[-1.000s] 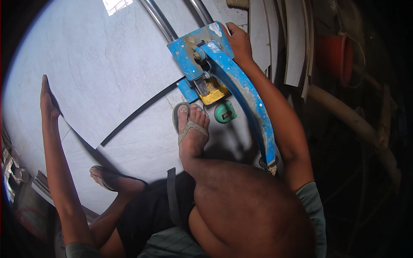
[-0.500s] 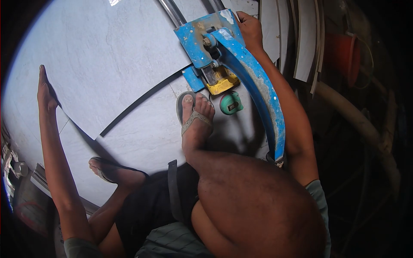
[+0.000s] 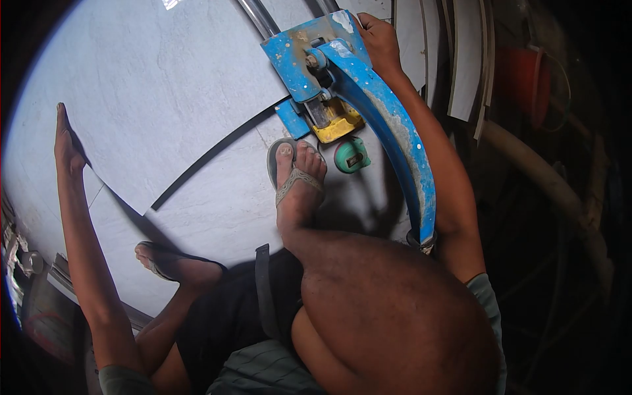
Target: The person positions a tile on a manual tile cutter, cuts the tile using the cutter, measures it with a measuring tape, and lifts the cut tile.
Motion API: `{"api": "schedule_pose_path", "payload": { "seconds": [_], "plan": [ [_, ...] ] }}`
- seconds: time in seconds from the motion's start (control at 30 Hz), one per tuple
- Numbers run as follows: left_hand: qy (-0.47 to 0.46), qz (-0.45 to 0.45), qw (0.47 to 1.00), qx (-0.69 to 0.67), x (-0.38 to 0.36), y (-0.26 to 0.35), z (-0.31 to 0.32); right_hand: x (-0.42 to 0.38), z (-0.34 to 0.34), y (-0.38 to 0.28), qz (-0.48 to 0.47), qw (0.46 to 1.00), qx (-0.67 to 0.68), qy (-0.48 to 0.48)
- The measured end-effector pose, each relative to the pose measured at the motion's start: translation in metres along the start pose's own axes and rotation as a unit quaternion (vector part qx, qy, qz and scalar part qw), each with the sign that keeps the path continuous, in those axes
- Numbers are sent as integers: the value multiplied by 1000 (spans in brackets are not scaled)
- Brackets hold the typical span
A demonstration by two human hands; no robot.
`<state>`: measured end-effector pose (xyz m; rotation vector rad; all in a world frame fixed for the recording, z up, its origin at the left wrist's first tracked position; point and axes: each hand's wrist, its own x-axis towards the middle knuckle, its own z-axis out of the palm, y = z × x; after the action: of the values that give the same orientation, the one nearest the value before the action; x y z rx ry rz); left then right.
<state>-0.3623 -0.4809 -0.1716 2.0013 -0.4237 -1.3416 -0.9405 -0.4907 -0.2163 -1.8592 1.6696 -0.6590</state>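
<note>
A large pale marbled tile (image 3: 191,85) lies in front of me, its near edge lifted above a shadow. My left hand (image 3: 67,148) is open along the tile's left edge, fingers stretched forward. A blue tile cutter (image 3: 306,62) with metal rails, a long curved handle (image 3: 401,131) and a yellow foot (image 3: 339,126) stands over the tile's right part. Beside its carriage, my right hand (image 3: 382,43) is closed with bent fingers; the carriage partly hides them and what they grip. The cutter's handle points back toward me, lying beside my right forearm, with neither hand on it.
A green tape measure (image 3: 352,157) lies on the pale floor beside my sandalled right foot (image 3: 299,187). My left foot (image 3: 178,263) is below the tile's corner. Tile strips (image 3: 467,66), a red bucket (image 3: 523,85) and a pole (image 3: 543,171) are on the right.
The whole view has shifted slightly, so the cutter, tile and feet appear a little further left and up. Both hands keep their places against the tile and beside the cutter.
</note>
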Motion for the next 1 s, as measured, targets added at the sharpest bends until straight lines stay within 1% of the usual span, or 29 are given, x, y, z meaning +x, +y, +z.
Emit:
{"api": "schedule_pose_path", "payload": {
  "seconds": [0.07, 0.17, 0.2, 0.27, 0.4, 0.5, 0.6, 0.67, 0.77, 0.9, 1.0],
  "plan": [
    [-16, -7, 1000, -7, 9, -4, -7, 1, 0, 3, -6, 1000, 2, -2],
    [-43, -12, 999, -13, 25, -10, -18, 2, -2, 3, -4, 999, -31, -10],
    [-52, -12, 998, -14, 31, -12, -23, 1, -1, 2, -4, 1000, -13, -8],
    [-43, -11, 999, -8, 24, -9, -20, -1, -1, -8, -7, 1000, 24, -3],
    [-31, -43, 999, -4, 14, -3, -11, 0, -3, -2, 10, 999, 25, -26],
    [-32, -12, 999, -13, 20, -7, -16, 1, -4, -6, 7, 999, 31, -24],
    [-1, -2, 1000, -7, -1, 0, 2, -1, -3, -13, 13, 999, 37, -21],
    [-4, -2, 1000, 1, 5, -2, -3, 0, -4, -10, 14, 999, 40, -23],
    [-22, -8, 1000, -11, 6, -2, -6, 1, -5, -7, 32, 999, 22, -29],
    [-29, -4, 999, -13, 25, -8, -17, 2, -4, -6, 14, 999, -24, -16],
    [-22, -31, 998, -55, -3, 2, -2, 1, -5, -12, 11, 998, -67, -11]
  ]
}}
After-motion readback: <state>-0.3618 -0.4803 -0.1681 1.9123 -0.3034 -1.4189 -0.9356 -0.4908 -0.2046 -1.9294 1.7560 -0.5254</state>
